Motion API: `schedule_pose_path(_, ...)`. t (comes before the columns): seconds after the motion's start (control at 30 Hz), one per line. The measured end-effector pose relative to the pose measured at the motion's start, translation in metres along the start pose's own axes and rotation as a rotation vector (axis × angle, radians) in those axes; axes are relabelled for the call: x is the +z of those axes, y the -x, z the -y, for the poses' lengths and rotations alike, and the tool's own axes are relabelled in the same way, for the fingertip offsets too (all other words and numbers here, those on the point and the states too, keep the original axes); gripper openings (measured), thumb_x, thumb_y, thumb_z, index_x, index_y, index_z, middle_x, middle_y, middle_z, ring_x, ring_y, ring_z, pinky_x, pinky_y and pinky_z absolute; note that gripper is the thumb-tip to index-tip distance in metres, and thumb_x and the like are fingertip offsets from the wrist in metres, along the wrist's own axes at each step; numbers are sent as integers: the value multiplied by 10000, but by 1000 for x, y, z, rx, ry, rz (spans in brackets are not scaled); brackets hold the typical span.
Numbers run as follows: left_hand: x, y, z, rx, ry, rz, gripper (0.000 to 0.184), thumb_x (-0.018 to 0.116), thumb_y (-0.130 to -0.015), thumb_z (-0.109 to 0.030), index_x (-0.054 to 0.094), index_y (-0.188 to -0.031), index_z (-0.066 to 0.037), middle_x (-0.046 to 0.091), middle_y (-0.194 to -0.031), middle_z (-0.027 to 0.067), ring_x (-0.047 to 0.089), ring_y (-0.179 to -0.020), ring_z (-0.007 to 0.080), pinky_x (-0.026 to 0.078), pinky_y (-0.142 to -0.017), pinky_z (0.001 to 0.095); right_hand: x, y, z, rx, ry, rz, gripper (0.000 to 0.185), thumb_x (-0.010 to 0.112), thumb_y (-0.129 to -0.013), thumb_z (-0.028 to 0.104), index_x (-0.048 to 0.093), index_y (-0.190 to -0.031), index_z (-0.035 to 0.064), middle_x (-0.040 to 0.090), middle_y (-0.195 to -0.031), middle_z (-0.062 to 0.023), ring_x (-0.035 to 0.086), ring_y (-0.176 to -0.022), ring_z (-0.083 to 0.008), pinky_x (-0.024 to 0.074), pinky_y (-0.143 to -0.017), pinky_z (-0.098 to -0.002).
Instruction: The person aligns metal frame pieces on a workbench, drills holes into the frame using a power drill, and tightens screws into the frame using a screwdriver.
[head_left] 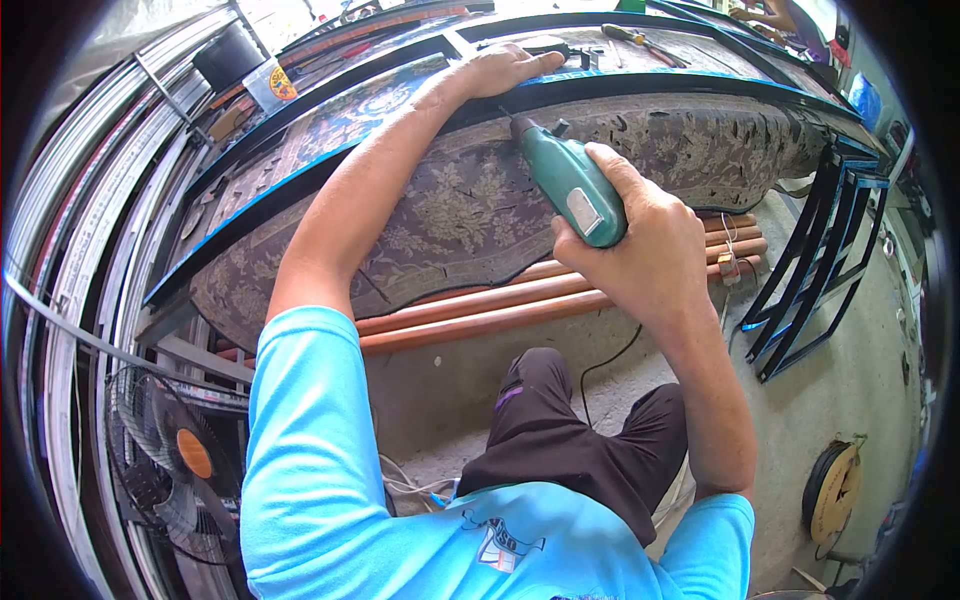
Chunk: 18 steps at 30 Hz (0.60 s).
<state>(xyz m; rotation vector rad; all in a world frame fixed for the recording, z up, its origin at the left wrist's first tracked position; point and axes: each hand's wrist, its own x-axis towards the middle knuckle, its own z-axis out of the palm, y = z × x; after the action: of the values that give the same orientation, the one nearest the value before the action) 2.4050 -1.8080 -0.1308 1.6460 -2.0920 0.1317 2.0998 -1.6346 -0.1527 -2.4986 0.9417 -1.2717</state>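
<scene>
So the green power drill is angled with its long axis on a diagonal, nose up and to the left, back end down toward the person. The thin bit points at the near rail of a long black frame; can't really tell if the tip's touching.

Right hand is wrapped around the drill, thumb along one side. Left hand is on the frame just past the bit, forefinger stretched out toward some small black hardware; the other fingers are hidden, so I can't say if it's gripping.

Drill's got a rounded body, a pale label on the back and a dark nose.

The frame lies on a surface draped in worn floral cloth, with a screwdriver farther back and reddish-brown pipes underneath.
</scene>
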Motion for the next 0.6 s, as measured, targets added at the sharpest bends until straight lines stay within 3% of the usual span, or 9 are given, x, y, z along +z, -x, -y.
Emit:
schedule_pose_path(0.23, -1, 1, 1, -1, 3, 56, 1096, 246, -850, -896, 700, -1168, 49, 643, -1206, 315, 586, -1219, 440, 439, -1054, 496, -1, -1, 7, -25, 95, 30, 664, 745, -720, 315, 617, -1296, 12, 723, -998, -223, 732, -881, -348, 575, -822, -417)
schedule_pose_path(0.33, 4, -1, 7, 61, 3, -66, 1087, 244, -859, -889, 709, -1144, 51, 659, -1176, 307, 604, -1193, 433, 445, -1042, 498, -8, -6, 11, 32, 81, 99, 660, 737, -724, 322, 619, -1293, 9, 718, -1027, -226, 728, -904, -349, 574, -833, -419)
schedule_pose_path(0.6, 10, -10, 19, 70, 24, 19, 1080, 243, -859, -888, 697, -1178, 38, 651, -1205, 298, 594, -1215, 419, 437, -1052, 491, -5, -6, 11, 6, 99, 94, 663, 738, -721, 326, 620, -1290, 5, 714, -1053, -229, 723, -916, -355, 574, -834, -420)
